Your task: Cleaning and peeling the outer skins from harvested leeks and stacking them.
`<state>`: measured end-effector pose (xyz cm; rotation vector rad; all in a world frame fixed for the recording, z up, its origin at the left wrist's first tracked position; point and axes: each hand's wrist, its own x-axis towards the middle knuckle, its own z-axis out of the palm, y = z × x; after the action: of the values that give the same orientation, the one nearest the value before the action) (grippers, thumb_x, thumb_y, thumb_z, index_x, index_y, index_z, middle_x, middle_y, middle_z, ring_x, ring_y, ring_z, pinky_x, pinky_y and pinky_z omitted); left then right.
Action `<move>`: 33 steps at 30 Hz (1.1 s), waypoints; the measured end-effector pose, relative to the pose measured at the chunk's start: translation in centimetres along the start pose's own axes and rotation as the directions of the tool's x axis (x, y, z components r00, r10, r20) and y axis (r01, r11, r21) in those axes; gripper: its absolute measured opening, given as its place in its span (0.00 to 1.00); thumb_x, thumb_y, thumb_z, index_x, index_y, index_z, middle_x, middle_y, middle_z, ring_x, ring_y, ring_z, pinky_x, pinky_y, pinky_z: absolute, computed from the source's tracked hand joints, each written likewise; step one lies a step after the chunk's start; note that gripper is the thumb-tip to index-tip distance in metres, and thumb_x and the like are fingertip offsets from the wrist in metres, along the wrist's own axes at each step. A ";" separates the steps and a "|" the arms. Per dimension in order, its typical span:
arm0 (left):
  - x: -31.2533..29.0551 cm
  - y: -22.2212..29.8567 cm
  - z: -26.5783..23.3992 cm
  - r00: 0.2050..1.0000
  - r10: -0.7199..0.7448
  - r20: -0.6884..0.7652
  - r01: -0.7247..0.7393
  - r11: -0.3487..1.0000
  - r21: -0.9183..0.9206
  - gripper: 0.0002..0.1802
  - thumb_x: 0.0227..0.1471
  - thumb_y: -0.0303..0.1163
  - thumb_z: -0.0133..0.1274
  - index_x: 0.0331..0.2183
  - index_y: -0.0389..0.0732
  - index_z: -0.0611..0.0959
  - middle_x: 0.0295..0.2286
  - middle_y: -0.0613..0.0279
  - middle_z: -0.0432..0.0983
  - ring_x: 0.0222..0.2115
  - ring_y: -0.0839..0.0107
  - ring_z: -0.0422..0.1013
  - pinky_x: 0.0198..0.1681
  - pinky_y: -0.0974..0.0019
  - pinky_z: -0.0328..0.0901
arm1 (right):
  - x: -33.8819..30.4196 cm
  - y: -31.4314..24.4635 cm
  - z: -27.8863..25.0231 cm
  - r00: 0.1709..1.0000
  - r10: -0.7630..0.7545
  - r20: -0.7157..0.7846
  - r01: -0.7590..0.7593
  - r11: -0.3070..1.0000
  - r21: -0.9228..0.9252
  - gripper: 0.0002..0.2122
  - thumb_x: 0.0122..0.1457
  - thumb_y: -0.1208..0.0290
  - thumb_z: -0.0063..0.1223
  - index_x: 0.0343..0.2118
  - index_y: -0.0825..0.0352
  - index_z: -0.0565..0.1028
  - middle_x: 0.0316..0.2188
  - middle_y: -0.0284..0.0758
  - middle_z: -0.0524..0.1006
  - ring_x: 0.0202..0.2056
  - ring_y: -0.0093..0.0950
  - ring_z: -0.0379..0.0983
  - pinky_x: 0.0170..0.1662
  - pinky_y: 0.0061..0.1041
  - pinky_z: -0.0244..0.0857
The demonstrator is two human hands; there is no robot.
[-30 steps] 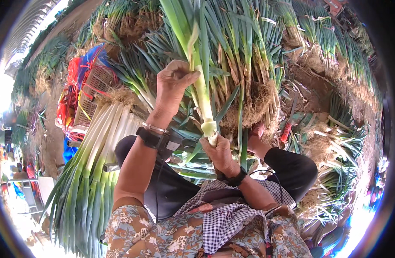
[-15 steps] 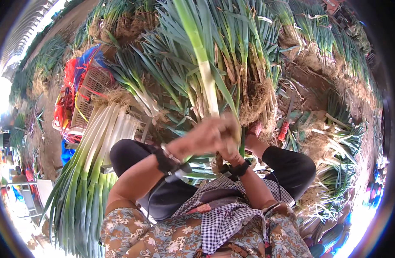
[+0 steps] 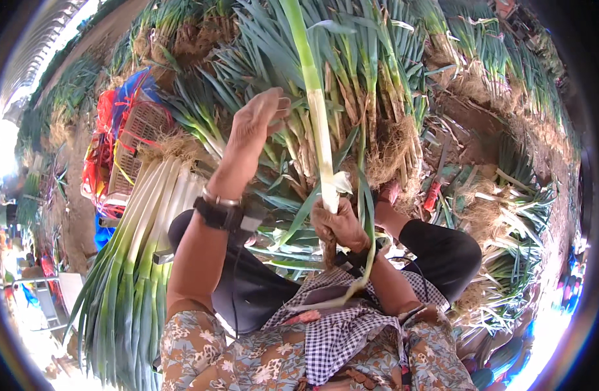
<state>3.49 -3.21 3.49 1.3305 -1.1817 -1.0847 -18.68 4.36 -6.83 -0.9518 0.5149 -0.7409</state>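
My right hand (image 3: 342,225) is closed around the lower end of a leek (image 3: 322,137), whose white shaft and green top point up and away from me. Its roots hang below the fist. A loose peeled strip of leaf (image 3: 366,195) droops past my right wrist toward my lap. Up and to the left, my left hand (image 3: 252,124) is raised with its fingers partly bent and nothing visible in them. Behind the held stalk stand more unpeeled leeks (image 3: 371,98) with brown, rooty ends.
Left of my knee lies a pile of clean white leeks (image 3: 140,254). A plastic crate (image 3: 133,140) with red and blue ties stands beyond it. To my right are a red-handled knife (image 3: 432,195) and a heap of rooty leeks (image 3: 501,228).
My left hand has left the right one and moved up and to the left. More of the held leek's white shaft shows, and a leaf strip hangs over my right wrist.
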 end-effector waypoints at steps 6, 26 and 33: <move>2.0 1.7 -2.4 0.989 0.069 0.128 0.041 0.713 -0.700 0.34 0.50 0.48 0.59 0.50 0.35 0.70 0.39 0.47 0.76 0.41 0.58 0.74 0.50 0.52 0.68 | -1.8 1.2 1.0 0.889 0.368 0.273 -0.343 0.930 -0.133 0.08 0.60 0.66 0.53 0.29 0.66 0.74 0.21 0.27 0.72 0.20 0.16 0.67 0.22 0.16 0.60; -0.6 0.1 -0.5 0.984 0.148 0.098 -0.037 0.712 -0.701 0.14 0.60 0.35 0.48 0.44 0.37 0.76 0.37 0.61 0.76 0.37 0.68 0.74 0.53 0.51 0.65 | 6.8 -2.8 2.0 0.999 0.015 0.039 -0.021 0.985 0.170 0.20 0.58 0.76 0.41 0.53 0.79 0.65 0.47 0.46 0.74 0.50 0.35 0.72 0.57 0.30 0.61; -0.4 -0.8 0.2 0.987 0.127 0.094 -0.023 0.704 -0.710 0.17 0.59 0.35 0.50 0.47 0.34 0.74 0.38 0.59 0.76 0.38 0.68 0.74 0.46 0.57 0.71 | 7.0 -4.0 1.6 0.998 0.008 0.068 -0.026 0.964 0.266 0.20 0.57 0.79 0.41 0.53 0.81 0.64 0.47 0.51 0.73 0.50 0.40 0.72 0.58 0.35 0.64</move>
<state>3.29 -2.80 2.65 0.5965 -0.7587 -1.3980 -14.44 -1.57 -3.12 -0.7164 0.3534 -0.7393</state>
